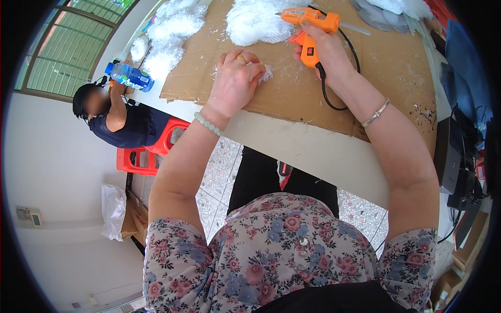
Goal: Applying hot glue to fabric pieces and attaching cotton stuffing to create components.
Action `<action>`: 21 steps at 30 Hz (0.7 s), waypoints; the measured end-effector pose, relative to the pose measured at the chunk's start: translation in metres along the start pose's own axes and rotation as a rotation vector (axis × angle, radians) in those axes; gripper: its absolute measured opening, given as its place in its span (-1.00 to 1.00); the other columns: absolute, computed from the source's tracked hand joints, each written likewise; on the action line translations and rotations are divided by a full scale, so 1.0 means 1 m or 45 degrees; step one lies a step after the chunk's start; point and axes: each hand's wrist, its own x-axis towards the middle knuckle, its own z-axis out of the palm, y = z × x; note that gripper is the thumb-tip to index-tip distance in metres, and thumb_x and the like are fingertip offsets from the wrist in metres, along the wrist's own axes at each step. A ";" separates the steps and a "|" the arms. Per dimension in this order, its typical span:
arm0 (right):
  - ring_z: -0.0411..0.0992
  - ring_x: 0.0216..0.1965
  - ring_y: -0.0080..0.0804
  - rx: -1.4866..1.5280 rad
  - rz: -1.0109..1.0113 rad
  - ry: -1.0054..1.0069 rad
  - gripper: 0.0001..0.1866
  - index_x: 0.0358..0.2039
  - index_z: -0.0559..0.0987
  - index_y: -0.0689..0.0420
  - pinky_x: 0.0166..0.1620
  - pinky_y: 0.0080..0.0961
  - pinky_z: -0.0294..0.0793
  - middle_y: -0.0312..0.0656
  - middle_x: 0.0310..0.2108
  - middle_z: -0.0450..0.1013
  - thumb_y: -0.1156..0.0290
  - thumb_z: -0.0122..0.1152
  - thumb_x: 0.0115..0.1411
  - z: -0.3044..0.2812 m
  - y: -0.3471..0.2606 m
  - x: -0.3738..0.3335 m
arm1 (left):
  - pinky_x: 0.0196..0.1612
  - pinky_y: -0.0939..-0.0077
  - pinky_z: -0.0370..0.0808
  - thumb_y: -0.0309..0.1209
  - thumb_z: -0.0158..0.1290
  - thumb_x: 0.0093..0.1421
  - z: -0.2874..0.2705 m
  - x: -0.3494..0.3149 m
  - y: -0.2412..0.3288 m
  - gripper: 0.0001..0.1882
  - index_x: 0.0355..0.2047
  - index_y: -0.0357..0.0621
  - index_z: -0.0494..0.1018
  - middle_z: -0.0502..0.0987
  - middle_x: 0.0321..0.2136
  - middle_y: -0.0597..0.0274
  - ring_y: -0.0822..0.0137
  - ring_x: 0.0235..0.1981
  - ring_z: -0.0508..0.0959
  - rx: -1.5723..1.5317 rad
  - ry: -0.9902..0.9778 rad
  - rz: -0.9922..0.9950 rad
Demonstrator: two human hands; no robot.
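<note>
My right hand (326, 52) is wrapped round the handle of an orange hot glue gun (310, 22), whose nozzle points left. A clear glue stick (356, 28) sticks out of its back end, and a black cord runs from the handle's foot. Lower and to the left, my left hand (236, 78) is closed, fingertips pinching a small tuft of white fluffy fibre (266, 73) just above the cardboard. Most of what those fingers hold is hidden. A big heap of white fluffy strands (255, 23) lies beyond, close to the gun's nozzle.
Brown cardboard (386, 78) covers much of the white table (292, 138). More white fluff (175, 31) lies at the far left, near a blue-capped bottle (129, 76). A co-worker (130, 122) sits at left on a red stool (136, 160). Black devices (451, 156) stand at right.
</note>
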 end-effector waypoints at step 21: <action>0.50 -0.24 -0.30 -0.048 -0.019 -0.239 -0.65 -0.21 0.42 0.19 -0.18 -0.51 0.54 -0.14 -0.27 0.44 0.13 -0.04 0.25 0.009 0.006 -0.021 | 0.09 0.12 0.19 -0.47 -0.06 0.01 0.012 -0.007 0.006 -0.71 -0.25 -0.05 0.55 0.46 -0.12 0.19 0.04 0.04 0.33 -0.396 -0.018 -0.092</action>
